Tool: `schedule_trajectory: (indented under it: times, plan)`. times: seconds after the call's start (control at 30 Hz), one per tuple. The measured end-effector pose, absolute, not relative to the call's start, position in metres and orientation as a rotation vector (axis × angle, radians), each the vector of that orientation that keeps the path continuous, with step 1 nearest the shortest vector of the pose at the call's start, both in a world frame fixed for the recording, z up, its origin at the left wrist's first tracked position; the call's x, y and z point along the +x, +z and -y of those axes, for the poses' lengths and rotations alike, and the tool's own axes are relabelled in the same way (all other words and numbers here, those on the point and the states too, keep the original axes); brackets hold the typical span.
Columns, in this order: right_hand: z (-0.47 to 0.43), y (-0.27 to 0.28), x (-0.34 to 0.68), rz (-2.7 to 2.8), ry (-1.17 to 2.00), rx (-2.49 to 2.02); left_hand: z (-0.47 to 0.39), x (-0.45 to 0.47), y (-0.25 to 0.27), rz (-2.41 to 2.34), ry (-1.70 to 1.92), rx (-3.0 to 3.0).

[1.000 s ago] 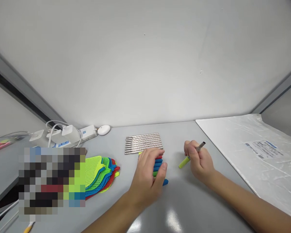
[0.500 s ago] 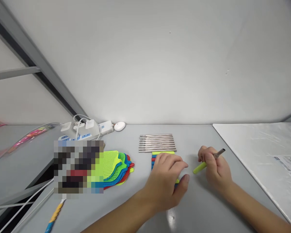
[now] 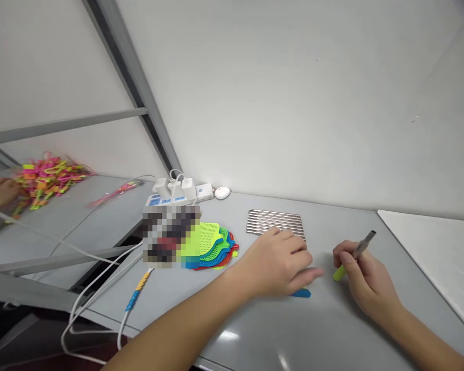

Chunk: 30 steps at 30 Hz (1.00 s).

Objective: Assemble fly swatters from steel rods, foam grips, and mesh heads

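Note:
My right hand [image 3: 365,278] grips a yellow-green fly swatter handle [image 3: 338,273], tilted, with a grey metal tube [image 3: 366,241] sticking up past the fingers. My left hand [image 3: 282,263] hovers over or rests on the coloured handles, palm down, thumb stretched apart from the bent fingers; whether it touches them is hidden. Only the end of a blue handle [image 3: 303,293] shows clearly below that hand. Just behind lies a row of thin metal rods [image 3: 272,220], side by side. Fly swatter heads [image 3: 209,239] in yellow-green, green, blue and red are stacked to the left.
A power strip [image 3: 205,191] with chargers [image 3: 188,188] and a white mouse-shaped object [image 3: 222,192] stand at the back left. Cables [image 3: 74,322] hang over the left edge. White sheeting [image 3: 429,247] covers the right. Beyond a metal frame, another person's hand [image 3: 0,193] touches a colourful pile [image 3: 52,175].
The view has swung left, bringing in the colourful pile and the other person's hand. My left hand now covers more of the handles. The right hand still holds the yellow-green handle.

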State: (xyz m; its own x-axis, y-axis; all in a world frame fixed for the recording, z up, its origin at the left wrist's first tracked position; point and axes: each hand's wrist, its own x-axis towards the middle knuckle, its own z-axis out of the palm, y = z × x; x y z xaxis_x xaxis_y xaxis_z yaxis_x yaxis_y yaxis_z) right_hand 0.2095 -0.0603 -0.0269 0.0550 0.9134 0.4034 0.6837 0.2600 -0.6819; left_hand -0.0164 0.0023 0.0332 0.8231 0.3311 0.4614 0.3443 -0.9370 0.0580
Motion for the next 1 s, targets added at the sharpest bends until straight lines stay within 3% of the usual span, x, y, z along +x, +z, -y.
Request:
schedule_trajectory:
  times: [0.2, 0.4, 0.8, 1.0]
  plan:
    - [0.068, -0.034, 0.209, 1.739, 0.351, -1.46, -0.009, -0.104, 0.062, 1.177, -0.631, -2.856]
    - [0.069, -0.041, 0.213, 1.85, 0.304, -1.4, 0.007, -0.196, 0.048, 1.635, -0.429, -2.747]
    - [0.074, -0.037, 0.203, 1.742, 0.258, -1.485, 0.024, -0.19, 0.037, 1.433, -0.367, -2.702]
    - [0.077, -0.028, 0.19, 1.661, 0.26, -1.483, 0.012, -0.181, 0.054, 1.24, -0.872, -2.385]
